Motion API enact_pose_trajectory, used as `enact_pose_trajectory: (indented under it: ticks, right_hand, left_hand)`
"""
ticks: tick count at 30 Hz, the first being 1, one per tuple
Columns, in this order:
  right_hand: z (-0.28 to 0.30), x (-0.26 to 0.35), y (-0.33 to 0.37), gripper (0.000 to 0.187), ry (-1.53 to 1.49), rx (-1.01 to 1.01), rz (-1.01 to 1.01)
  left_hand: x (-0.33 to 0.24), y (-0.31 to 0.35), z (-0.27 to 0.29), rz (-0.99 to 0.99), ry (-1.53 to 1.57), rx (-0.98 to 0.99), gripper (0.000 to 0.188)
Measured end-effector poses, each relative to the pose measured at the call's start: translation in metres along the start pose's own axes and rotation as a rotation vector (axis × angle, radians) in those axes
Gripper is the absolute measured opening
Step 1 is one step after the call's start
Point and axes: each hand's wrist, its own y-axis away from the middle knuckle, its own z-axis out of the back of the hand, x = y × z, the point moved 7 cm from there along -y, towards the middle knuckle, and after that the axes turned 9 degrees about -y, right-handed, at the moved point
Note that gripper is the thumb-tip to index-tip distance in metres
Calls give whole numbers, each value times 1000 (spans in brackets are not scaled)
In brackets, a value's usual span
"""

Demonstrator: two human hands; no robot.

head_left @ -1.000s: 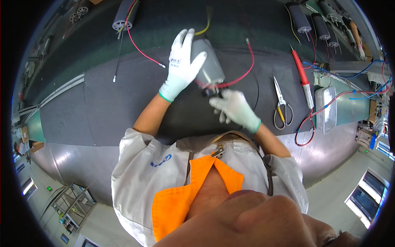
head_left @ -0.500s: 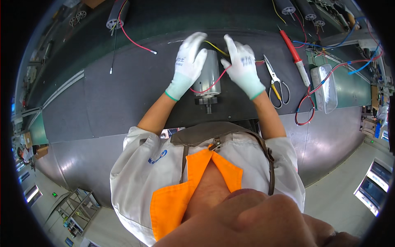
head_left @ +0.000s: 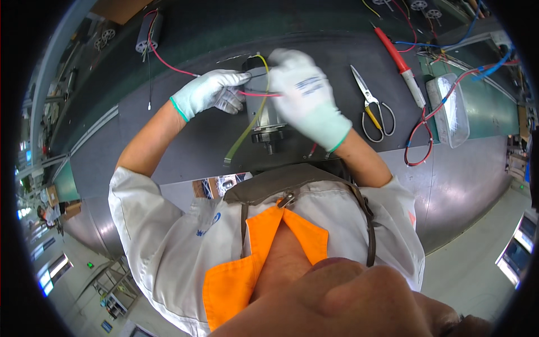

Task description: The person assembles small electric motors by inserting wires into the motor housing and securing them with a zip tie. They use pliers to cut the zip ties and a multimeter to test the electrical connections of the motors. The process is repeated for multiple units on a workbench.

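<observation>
A grey cylindrical motor [head_left: 255,116] lies in front of me, its dark flange and threaded shaft pointing toward me. My left hand [head_left: 212,94], in a white glove with a green cuff, is closed at the motor's left side. A red wire [head_left: 255,94] and a dark wire run from its fingers across the motor. Over the motor's far end, my right hand [head_left: 303,87] is smeared by motion. Its fingertips are blurred, so their grip does not show. A yellow-green wire [head_left: 247,130] drapes over the motor, its loose end on the near left.
Scissors [head_left: 368,101] lie to the right, beside a red-and-white pen-shaped tool [head_left: 398,64] with a looped cable. Right of these stands a clear plastic box [head_left: 449,112]. Another motor [head_left: 149,35] with red and black wires lies far left on the dark bench [head_left: 140,135].
My left hand has moved left and closed on wires. My right hand has come left over the motor. The yellow-green wire now hangs toward me across the motor.
</observation>
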Motion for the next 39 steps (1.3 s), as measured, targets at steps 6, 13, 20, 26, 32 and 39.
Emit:
enact_pose_trajectory:
  ticks: [6, 13, 20, 26, 32, 39]
  right_hand:
    - [-38, -70, 28, 64, -867, 75, -648]
    - [-72, 60, 9, 21, -443, 217, 122]
    - [-153, 171, 21, 31, -528, 358, 650]
    - [50, 12, 62, 31, -738, 100, 438]
    - [239, -251, 241, 31, -373, -752, -909]
    - [222, -397, 234, 34, 488, -280, -839]
  left_hand:
    - [-11, -1, 1, -7, -120, -30, 57]
    - [-26, -7, 5, 139, -113, 16, 92]
    - [-55, -12, -15, 112, -643, -154, 76]
    - [-39, -30, 1, -306, -789, -544, 64]
    - [-15, -31, -4, -310, -566, -579, 47]
    - [0, -16, -34, -372, -669, -533, 39]
